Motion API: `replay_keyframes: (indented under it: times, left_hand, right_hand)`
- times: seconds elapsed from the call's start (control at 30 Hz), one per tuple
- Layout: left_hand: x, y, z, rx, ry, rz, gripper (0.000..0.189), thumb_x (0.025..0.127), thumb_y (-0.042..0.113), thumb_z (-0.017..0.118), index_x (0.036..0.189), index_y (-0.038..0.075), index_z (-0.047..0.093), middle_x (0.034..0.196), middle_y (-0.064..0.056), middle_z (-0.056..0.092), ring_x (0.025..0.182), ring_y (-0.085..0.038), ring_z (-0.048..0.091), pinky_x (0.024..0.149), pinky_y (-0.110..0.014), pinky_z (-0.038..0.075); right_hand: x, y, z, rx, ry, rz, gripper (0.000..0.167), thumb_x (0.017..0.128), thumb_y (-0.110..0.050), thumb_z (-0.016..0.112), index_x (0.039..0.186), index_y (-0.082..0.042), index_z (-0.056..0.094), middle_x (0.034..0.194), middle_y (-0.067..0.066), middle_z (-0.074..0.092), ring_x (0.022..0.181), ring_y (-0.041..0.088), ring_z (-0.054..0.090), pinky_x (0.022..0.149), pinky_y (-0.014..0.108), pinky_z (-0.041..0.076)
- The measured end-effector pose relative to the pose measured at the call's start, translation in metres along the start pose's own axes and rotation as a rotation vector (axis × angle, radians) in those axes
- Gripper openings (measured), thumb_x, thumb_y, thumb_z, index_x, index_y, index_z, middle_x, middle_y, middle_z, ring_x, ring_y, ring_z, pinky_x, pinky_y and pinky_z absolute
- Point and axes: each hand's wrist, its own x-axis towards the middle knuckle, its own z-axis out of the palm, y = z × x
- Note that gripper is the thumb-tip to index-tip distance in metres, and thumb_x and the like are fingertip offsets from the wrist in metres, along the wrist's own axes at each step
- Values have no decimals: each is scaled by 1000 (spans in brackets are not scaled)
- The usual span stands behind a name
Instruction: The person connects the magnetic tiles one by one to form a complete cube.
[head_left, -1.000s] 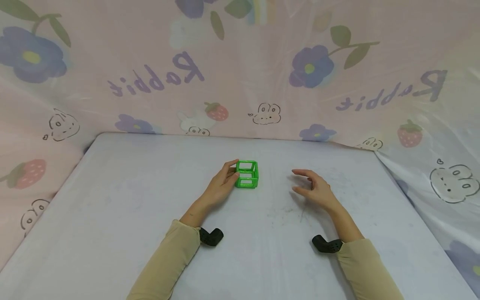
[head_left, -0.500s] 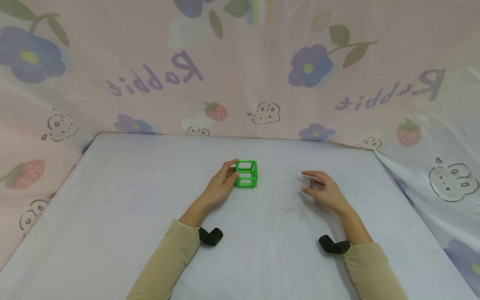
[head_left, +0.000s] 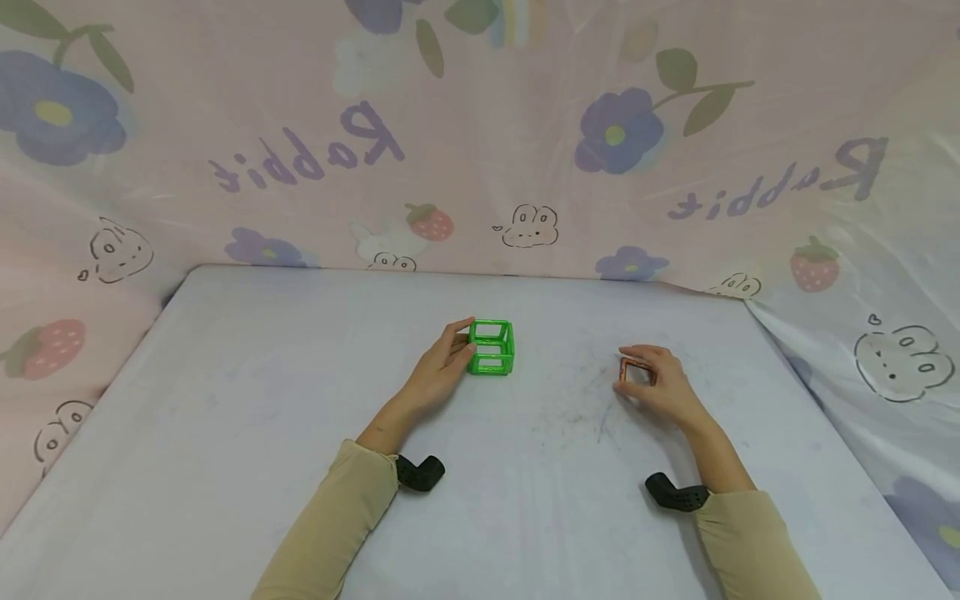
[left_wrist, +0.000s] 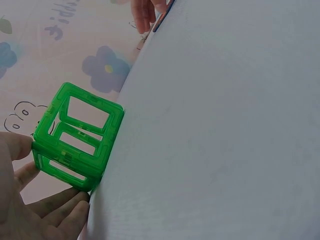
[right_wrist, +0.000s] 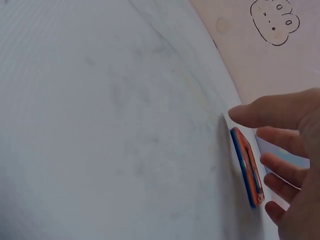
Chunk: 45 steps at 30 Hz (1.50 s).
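Note:
A green open-framed cube (head_left: 491, 357), built from see-through magnetic tiles, sits on the white table near its middle. My left hand (head_left: 438, 367) holds it at its left side; in the left wrist view, the thumb and fingers touch two edges of the cube (left_wrist: 65, 156). To the right, an orange square magnetic tile (head_left: 637, 363) lies flat, with blue along its lower edge in the right wrist view. My right hand (head_left: 671, 387) is spread around this tile (right_wrist: 242, 155), with the thumb tip just beyond one end and the fingers alongside, apart from one another.
The white-covered table (head_left: 300, 333) carries faint smudges between the hands. A pink printed curtain (head_left: 480, 150) with flowers and rabbits rises behind it and at both sides. Black wrist mounts (head_left: 422, 473) stick out inward from both sleeves.
My right hand has moved right and slightly nearer, uncovering the orange tile beneath it, and its thumb and index finger now lie around the tile. The left hand and green cube stay in place.

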Motion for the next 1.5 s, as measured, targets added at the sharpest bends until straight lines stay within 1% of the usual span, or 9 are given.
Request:
replay_keyframes:
  times: [0.1,0.23,0.5,0.73,1.07,1.23,1.37,1.5]
  left_hand:
    - [0,-1,0,1,0,6,50,104,23,41,150,12,28,143,-20,44,134,-32,44,110,-44,36]
    - [0,-1,0,5,-1,6,49,103,22,41,150,11,28,143,-20,44,134,-31,44,111,-43,36]
    - [0,1,0,8,-3,5,49,103,21,42,149,13,28,144,-21,44,134,-31,44,110,-42,36]
    - [-1,0,0,13,-1,11,50,103,22,41,150,12,28,143,-21,45,133,-31,44,110,-43,36]
    - [-1,-2,0,10,3,14,49,104,23,41,150,12,28,143,-20,46,133,-31,45,110,-43,37]
    - [0,-2,0,16,0,0,50,104,24,41,150,13,28,143,-19,45,133,-30,45,110,-43,37]
    - [0,-2,0,13,0,2,49,104,24,41,150,13,28,143,-19,45,132,-30,46,109,-43,37]
    - [0,-2,0,5,0,15,50,104,24,41,150,12,28,143,-21,46,131,-31,47,109,-43,38]
  right_hand:
    - [-1,3,-1,-39,3,19,55,81,-9,74,129,8,52,134,32,41,128,51,27,96,65,25]
    - [-1,6,-2,-74,21,11,56,80,-8,74,128,10,53,132,34,45,126,53,30,99,70,20]
    - [-5,7,-3,-61,-2,84,57,83,-10,71,131,10,49,135,35,37,127,55,25,99,70,19]
    - [-6,9,-3,-67,-17,138,56,85,-17,72,132,6,52,135,32,41,128,52,27,97,68,23]
    - [-3,10,-2,-99,-1,163,59,85,-25,72,132,3,53,132,30,44,125,50,32,94,67,25]
    - [-1,11,0,-113,19,154,58,84,-25,72,131,4,54,129,31,46,120,47,38,90,62,32]
    - [1,10,2,-112,27,132,57,84,-25,73,129,5,55,126,30,48,115,43,43,84,51,37]
    - [4,9,3,-111,23,130,57,84,-26,73,129,4,56,125,28,50,111,38,45,80,42,37]
